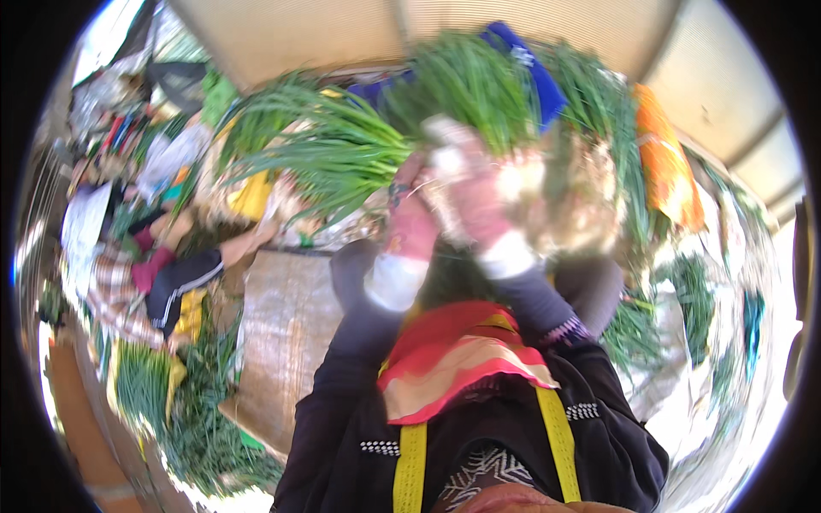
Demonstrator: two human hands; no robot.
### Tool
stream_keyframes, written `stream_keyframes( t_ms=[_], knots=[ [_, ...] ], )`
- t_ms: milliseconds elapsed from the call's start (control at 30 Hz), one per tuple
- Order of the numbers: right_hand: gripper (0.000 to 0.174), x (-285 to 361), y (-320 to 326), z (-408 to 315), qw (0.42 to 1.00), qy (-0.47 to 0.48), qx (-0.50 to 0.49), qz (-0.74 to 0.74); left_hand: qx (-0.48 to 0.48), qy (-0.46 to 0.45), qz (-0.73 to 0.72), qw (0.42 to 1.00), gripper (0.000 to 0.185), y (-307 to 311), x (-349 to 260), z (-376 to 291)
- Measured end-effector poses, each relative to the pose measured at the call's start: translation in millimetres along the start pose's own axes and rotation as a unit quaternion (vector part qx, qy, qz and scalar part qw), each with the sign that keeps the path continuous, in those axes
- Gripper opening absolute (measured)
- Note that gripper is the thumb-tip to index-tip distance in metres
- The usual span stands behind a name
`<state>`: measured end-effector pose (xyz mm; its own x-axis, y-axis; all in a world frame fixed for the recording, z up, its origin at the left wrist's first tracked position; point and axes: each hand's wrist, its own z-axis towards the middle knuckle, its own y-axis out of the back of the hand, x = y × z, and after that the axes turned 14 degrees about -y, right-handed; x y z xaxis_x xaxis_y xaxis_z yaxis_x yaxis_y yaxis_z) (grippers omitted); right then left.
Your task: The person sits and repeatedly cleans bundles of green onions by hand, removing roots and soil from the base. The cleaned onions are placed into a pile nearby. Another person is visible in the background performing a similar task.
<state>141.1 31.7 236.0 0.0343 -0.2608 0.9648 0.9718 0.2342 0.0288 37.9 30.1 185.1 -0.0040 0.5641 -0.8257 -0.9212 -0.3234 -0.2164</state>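
My left hand (pixel 414 215), in a patterned pink glove, is closed around the stem end of a bunch of green onions (pixel 346 151) whose leaves fan out to the left. Right beside it, my right hand (pixel 474 199) wears a pink glove and is blurred by motion. Pale stems and roots lie between the two hands, and I cannot tell what the right fingers hold. Just beyond, another bunch of green onions (pixel 471 90) rises upright before a blue cloth (pixel 548 90). A heap of onions with pale roots (pixel 587 192) is at the right.
Another person (pixel 173 269) sits at the left. A brown sheet (pixel 288 340) lies between us, with a pile of green onions (pixel 205 410) beyond it. An orange bundle (pixel 667 160) lies at the right. A corrugated wall (pixel 526 25) stands behind the heap.
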Motion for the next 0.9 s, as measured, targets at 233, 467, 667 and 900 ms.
stream_keyframes(
  t_ms=[233,467,667,900],
  knots=[
    [0.036,-5,28,-7,0.952,0.181,-0.233,-0.086,-0.051,0.242,-0.458,0.854,0.013,17,0,3],
    [0.046,-51,1,-3,0.997,0.024,-0.050,-0.044,-0.018,0.299,-0.356,0.885,0.026,19,20,-15],
    [0.032,-136,3,-16,0.985,0.044,0.167,-0.017,-0.040,0.302,-0.466,0.831,0.017,36,21,13],
    [0.011,-68,-7,-50,0.963,0.066,0.219,-0.140,-0.093,0.170,-0.294,0.936,0.013,67,48,25]
  ],
)
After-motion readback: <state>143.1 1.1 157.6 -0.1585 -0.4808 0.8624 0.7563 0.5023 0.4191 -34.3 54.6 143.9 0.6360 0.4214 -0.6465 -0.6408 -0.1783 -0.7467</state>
